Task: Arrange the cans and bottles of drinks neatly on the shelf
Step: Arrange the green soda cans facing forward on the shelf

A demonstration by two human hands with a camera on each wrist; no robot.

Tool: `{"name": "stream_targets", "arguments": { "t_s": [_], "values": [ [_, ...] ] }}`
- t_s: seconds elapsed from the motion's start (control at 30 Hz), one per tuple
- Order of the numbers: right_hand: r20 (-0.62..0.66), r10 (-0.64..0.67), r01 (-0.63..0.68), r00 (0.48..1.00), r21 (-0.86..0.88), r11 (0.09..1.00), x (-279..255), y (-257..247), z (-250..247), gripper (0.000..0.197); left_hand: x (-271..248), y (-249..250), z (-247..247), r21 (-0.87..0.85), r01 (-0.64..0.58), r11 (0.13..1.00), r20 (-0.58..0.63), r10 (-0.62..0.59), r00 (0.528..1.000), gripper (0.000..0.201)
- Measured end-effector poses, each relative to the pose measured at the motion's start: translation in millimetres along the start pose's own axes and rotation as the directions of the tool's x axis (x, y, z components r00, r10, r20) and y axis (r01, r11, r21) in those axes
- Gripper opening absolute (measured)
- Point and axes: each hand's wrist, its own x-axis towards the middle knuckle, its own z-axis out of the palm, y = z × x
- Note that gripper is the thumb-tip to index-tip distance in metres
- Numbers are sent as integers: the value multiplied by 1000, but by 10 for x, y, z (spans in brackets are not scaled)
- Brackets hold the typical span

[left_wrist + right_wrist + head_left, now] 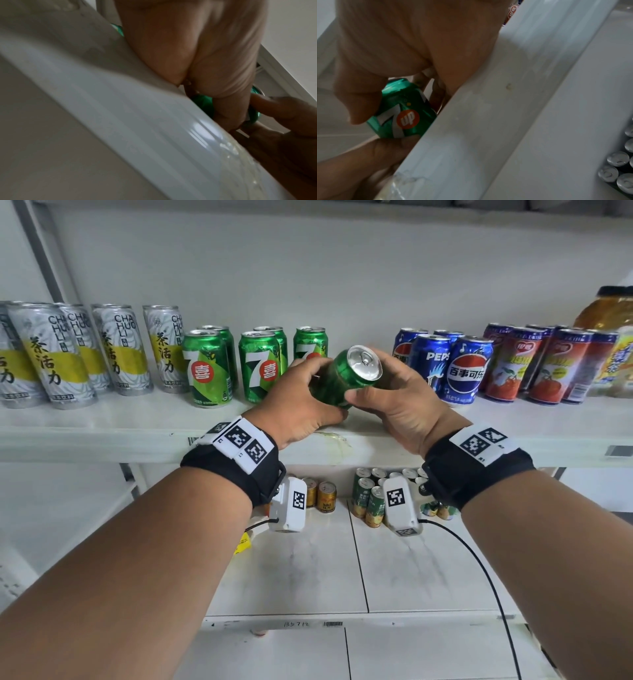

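A green 7-Up can (346,376) is held tilted above the white shelf (137,422), its silver top turned toward me. My left hand (305,402) grips its lower end and my right hand (390,395) grips its upper part, both with fingers curled round it. The right wrist view shows the can (406,112) with its orange logo between thumb and fingers. Only slivers of the can (204,104) show past my left hand in the left wrist view. Several green 7-Up cans (209,368) stand upright just left of it, and blue Pepsi cans (462,371) just right.
Tall silver-and-yellow tea cans (54,354) fill the shelf's left end. Red-and-blue juice cans (548,364) and a yellow bottle (609,337) stand at the right. On the lower shelf (291,570) are small gold cans (325,496) and green cans (371,501). A black cable (486,577) trails from my right wrist.
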Motion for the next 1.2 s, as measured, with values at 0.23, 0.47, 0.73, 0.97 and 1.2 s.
{"name": "stream_targets", "arguments": {
  "t_s": [0.23, 0.47, 0.73, 0.97, 1.2],
  "values": [
    [-101, 40, -45, 994, -46, 998, -2, -30, 51, 47, -8, -12, 16, -91, 47, 995, -17, -49, 999, 84],
    [-126, 97, -97, 987, 4, 995, 36, -30, 23, 36, -8, 19, 20, -224, 72, 972, 20, -69, 997, 36],
    [-211, 101, -108, 972, -23, 994, 64, 5, 54, 55, 6, 22, 30, -286, 73, 955, 49, -61, 997, 18],
    [-138, 122, -132, 983, -68, 989, 61, 17, 42, 67, -37, 29, 33, -264, 72, 962, 153, -32, 988, 59],
    [-153, 146, -151, 977, -25, 988, 76, 16, 10, 60, -10, -36, 21, -294, 43, 955, 61, -26, 998, 52]
  ]
}}
